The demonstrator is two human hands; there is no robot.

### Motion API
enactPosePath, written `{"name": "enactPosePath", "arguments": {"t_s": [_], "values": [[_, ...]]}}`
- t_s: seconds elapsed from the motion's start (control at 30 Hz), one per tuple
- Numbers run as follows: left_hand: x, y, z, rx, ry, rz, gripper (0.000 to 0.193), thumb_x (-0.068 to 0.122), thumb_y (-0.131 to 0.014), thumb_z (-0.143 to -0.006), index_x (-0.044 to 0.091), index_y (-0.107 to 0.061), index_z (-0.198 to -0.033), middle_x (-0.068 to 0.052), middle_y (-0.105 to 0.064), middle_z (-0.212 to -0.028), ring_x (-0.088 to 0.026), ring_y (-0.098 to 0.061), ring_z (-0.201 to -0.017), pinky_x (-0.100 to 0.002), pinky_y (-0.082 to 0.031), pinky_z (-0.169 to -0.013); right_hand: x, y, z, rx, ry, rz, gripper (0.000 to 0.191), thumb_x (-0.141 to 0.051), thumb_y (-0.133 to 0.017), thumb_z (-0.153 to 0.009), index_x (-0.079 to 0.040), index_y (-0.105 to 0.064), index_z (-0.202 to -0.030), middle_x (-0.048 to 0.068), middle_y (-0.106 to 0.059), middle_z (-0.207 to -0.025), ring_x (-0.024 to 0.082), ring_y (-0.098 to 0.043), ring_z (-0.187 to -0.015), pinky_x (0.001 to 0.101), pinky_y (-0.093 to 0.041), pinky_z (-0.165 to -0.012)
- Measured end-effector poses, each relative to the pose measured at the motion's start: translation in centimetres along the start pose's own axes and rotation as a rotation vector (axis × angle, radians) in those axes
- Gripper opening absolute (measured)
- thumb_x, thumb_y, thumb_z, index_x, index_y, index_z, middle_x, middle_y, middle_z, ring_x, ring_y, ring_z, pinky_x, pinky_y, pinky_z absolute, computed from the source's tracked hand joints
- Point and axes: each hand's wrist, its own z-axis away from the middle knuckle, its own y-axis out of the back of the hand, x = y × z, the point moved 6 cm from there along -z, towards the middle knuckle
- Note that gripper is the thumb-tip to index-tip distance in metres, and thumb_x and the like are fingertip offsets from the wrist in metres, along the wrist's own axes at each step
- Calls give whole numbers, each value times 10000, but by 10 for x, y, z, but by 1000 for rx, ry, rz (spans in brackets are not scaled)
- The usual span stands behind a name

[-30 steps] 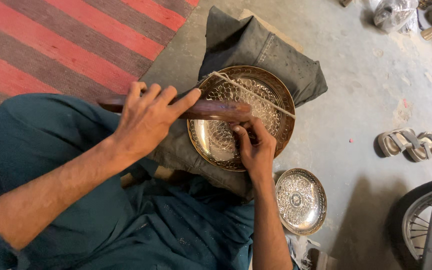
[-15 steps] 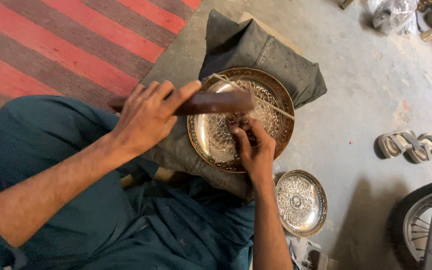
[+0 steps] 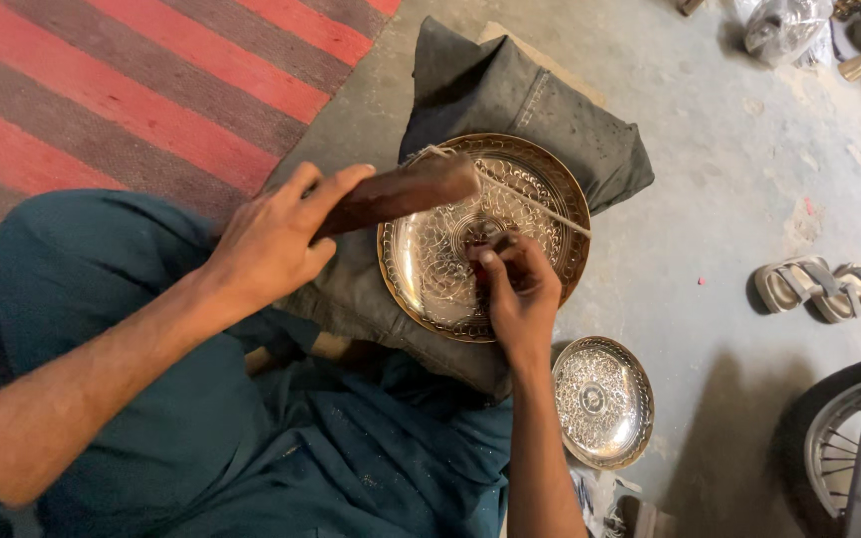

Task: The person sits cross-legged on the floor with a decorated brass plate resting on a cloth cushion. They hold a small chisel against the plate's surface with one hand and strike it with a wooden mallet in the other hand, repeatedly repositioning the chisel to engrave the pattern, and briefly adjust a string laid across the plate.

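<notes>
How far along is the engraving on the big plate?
Done: most of the big plate already shows dense pattern, rim to centre. In hand: left hand holds a wooden mallet raised over it; right hand rests near the centre, its tool too small to make out. Left: can't tell which patches remain. A small plate with the same kind of pattern lies on the floor.

A floor-level metal craft workshop, by the signs: bare concrete floor around an engraved brass plate propped on a dark cushion; smaller engraved plate just beside it, striped rug beyond, sandals and wheel nearby.
</notes>
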Motion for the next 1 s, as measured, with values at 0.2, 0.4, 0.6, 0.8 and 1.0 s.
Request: {"name": "enactPosePath", "arguments": {"t_s": [0.2, 0.4, 0.6, 0.8, 1.0], "values": [[7, 0, 6, -141, 78, 240, 807, 55, -706, -776, 228, -398, -1501, -169, -662, -1159, -386, -685, -979, -492, -559, -803, 11, -2, 20, 128, -43, -58, 95, -8, -657, -1015, 25, -628, -1099, 64, -742, -981, 104, -689, -901, 244, -556, -812], [15, -4, -5, -258, 34, 287, 830, 16, -668, -776, 231, -364, -1518, -170, -663, -1177, -367, -693, -1024, -477, -568, -824, 1, -8, 29, 164, 21, 66, 193, -16, -665, -1003, 35, -634, -1187, 58, -745, -983, 104, -722, -920, 251, -575, -845], [16, -3, -21, -326, -22, 28, 833, 94, -721, -808, 274, -346, -1530, -130, -662, -1013, -330, -691, -949, -484, -562, -808, 0, -9, 30, 226, 10, 159, 240, -16, -695, -993, 38, -663, -1225, 66, -724, -898, 98, -682, -847, 250, -553, -766], [24, -1, -37, -273, -123, -15, 848, 87, -719, -820, 224, -330, -1561, -146, -651, -990, -332, -693, -919, -493, -562, -813, -3, -11, 32, 225, 15, 196, 193, -25, -682, -986, 21, -656, -1172, 55, -773, -934, 80, -707, -845, 234, -559, -765], [38, 1, -42, -45, -427, -378, 723, 78, -691, -918, 263, -427, -1564, -113, -638, -928, -270, -674, -842, -442, -546, -745, -4, -10, 31, 220, 71, 211, 141, -21, -711, -975, 25, -680, -1104, 56, -763, -940, 75, -683, -868, 229, -541, -784]]}}
